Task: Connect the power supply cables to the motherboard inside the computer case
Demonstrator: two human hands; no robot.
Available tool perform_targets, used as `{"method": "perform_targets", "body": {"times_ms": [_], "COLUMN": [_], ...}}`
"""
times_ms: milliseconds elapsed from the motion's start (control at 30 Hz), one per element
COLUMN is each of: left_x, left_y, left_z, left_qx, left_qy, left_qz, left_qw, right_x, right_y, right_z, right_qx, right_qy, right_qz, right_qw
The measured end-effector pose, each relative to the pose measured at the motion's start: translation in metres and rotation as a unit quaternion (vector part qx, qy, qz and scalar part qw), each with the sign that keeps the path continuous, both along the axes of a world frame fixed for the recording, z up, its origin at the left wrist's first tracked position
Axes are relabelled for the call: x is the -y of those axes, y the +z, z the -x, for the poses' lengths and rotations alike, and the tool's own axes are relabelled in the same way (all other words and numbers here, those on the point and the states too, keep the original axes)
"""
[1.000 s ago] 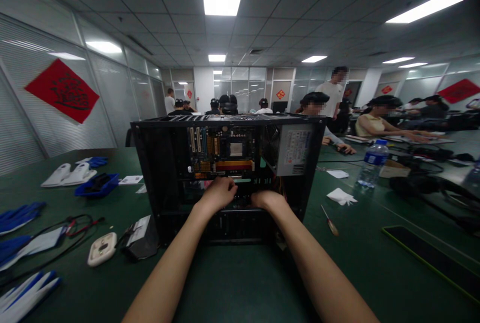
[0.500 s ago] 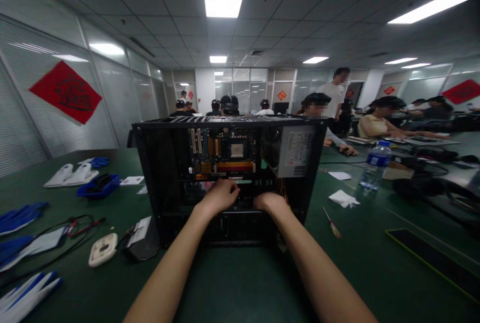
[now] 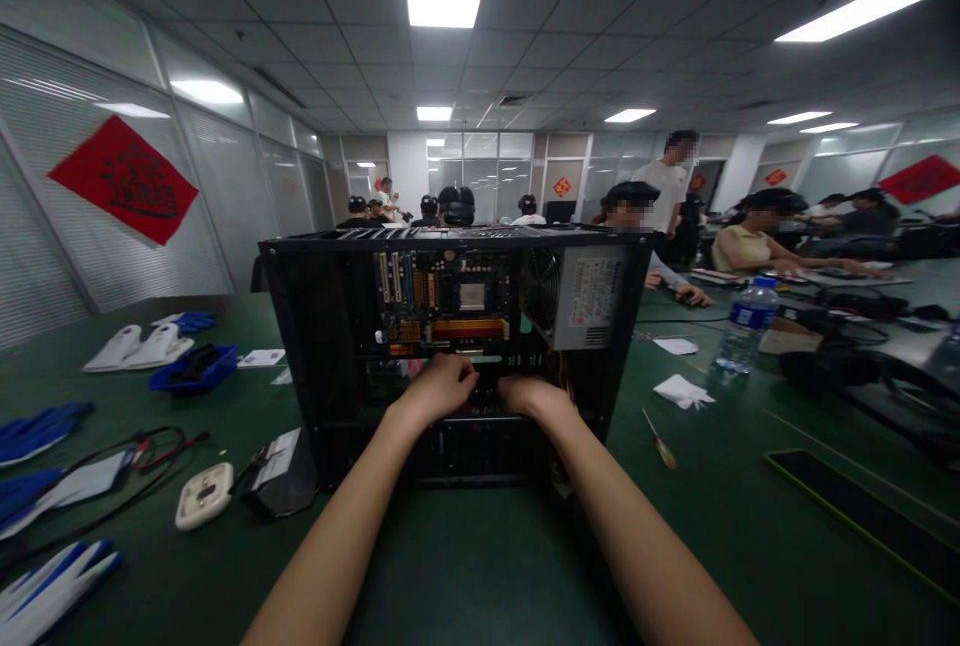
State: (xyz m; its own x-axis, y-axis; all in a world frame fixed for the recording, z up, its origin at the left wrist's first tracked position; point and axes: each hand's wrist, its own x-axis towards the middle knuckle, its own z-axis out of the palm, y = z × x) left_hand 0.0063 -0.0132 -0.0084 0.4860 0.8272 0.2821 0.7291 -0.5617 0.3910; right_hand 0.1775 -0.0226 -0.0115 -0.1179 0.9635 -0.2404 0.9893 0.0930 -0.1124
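A black computer case (image 3: 454, 243) stands on the green table with its open side facing me. Inside it are a motherboard (image 3: 409, 306) with a square processor (image 3: 472, 297), and a silver power supply (image 3: 589, 298) at the upper right. Both my hands reach into the lower part of the case, below the motherboard. My left hand (image 3: 442, 384) has its fingers curled; what they hold, if anything, is hidden. Close beside it, my right hand (image 3: 531, 396) bends inward at the wrist, its fingers out of sight inside the case. Coloured wires (image 3: 564, 376) hang below the power supply.
Left of the case lie a dark boxy part (image 3: 281, 474), a cream-coloured case (image 3: 205, 496), a blue tray (image 3: 193, 369) and gloves (image 3: 64, 581). To the right are a screwdriver (image 3: 660, 443), a crumpled tissue (image 3: 682, 392) and a water bottle (image 3: 745, 326). Other people sit beyond.
My right hand has shifted slightly left, closer to my left hand. The left hand stays nearly in place. The whole view has moved a little.
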Motion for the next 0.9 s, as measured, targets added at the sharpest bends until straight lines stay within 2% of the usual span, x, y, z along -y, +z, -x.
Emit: {"method": "perform_targets", "body": {"times_ms": [67,133,200,267,333,433,600,733,833,900], "left_x": [0.001,0.001,0.001,-0.001,-0.006,-0.014,-0.018,-0.006,0.01,0.02], "left_y": [0.0,0.0,-0.001,-0.001,0.0,0.006,0.025,0.047,0.06,0.065], "left_z": [-0.001,-0.001,-0.001,-0.001,0.0,0.003,0.022,0.044,0.056,0.058], "left_qx": [0.002,0.007,0.011,0.025,0.056,0.155,0.321,0.407,0.422,0.422], "left_qy": [-0.002,-0.004,-0.002,0.005,0.022,0.042,0.049,0.046,0.033,-0.008], "left_qz": [0.001,0.003,0.001,-0.009,-0.018,-0.013,0.023,0.09,0.121,0.203], "left_qw": [1.0,1.0,1.0,1.0,0.998,0.987,0.945,0.908,0.898,0.884], "right_x": [0.0,0.0,0.0,0.0,-0.002,-0.003,0.005,0.019,0.029,0.034], "right_y": [0.0,-0.001,-0.001,-0.002,-0.002,0.0,0.009,0.023,0.034,0.04], "right_z": [0.0,0.002,0.005,0.007,0.01,0.013,0.025,0.03,0.027,0.023], "right_qx": [-0.007,-0.039,-0.105,-0.188,-0.273,-0.397,-0.537,-0.609,-0.64,-0.644], "right_qy": [0.029,0.052,0.057,0.052,0.05,0.054,0.049,0.036,0.036,0.046], "right_qz": [0.011,-0.009,-0.064,-0.136,-0.206,-0.277,-0.32,-0.366,-0.381,-0.385], "right_qw": [0.999,0.998,0.991,0.971,0.938,0.873,0.779,0.703,0.666,0.66]}}
